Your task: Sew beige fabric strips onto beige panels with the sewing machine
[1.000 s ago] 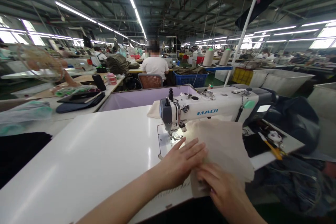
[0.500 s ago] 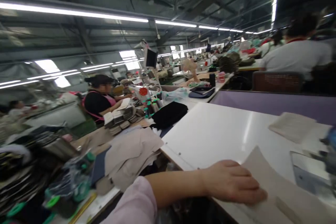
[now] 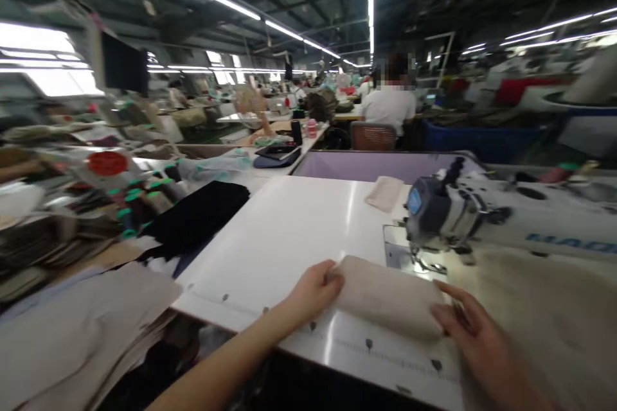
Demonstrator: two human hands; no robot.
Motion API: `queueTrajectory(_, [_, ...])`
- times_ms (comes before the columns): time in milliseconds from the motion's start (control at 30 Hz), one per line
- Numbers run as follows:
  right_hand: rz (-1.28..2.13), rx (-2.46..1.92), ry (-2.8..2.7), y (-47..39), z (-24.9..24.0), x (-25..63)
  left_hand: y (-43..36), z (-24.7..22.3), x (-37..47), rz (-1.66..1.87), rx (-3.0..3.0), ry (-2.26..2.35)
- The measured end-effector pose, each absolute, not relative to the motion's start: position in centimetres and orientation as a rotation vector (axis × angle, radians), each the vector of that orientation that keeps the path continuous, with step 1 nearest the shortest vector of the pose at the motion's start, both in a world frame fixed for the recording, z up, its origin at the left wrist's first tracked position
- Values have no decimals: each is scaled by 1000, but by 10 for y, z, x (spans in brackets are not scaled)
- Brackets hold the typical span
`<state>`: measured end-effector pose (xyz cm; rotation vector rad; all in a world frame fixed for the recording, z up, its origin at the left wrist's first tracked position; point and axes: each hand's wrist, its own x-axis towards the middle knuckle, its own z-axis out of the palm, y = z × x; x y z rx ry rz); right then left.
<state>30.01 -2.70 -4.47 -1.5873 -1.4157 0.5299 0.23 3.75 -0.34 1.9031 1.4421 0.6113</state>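
Note:
Between my hands a beige fabric piece (image 3: 385,298) is stretched above the white sewing table (image 3: 289,231). My left hand (image 3: 318,286) is closed on its left end, thumb against fingers. At the right end my right hand (image 3: 465,321) pinches the fabric's edge. Just beyond the cloth stands the sewing machine (image 3: 443,205), its presser foot (image 3: 431,264) over the metal plate and apart from the fabric. A small beige fabric piece (image 3: 384,193) lies flat on the table left of the machine head.
Stacked light fabric (image 3: 87,327) and folded black cloth (image 3: 197,212) lie to the left, with thread spools (image 3: 144,202) behind. Beige material (image 3: 535,314) covers the right side. A lilac panel (image 3: 357,166) borders the table's far edge; a seated person (image 3: 389,109) is beyond.
The view has swung right, bringing the machine fully into sight. My right hand has appeared. The beige fabric, earlier flat under my left hand, is now held up at both ends.

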Motion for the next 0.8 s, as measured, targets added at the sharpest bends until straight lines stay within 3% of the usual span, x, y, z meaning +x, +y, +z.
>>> queueTrajectory(167, [782,-1525,-1014,-37,-41,268,36,-7,7,684,1859,1470])
queueTrajectory(467, [783,-1731,-1466,-47,-50,274,16,-4,6,712,1917,1500])
queueTrajectory(800, [736,-1678,-1524,-34,-37,271,23,-12,9,730,1942,1820])
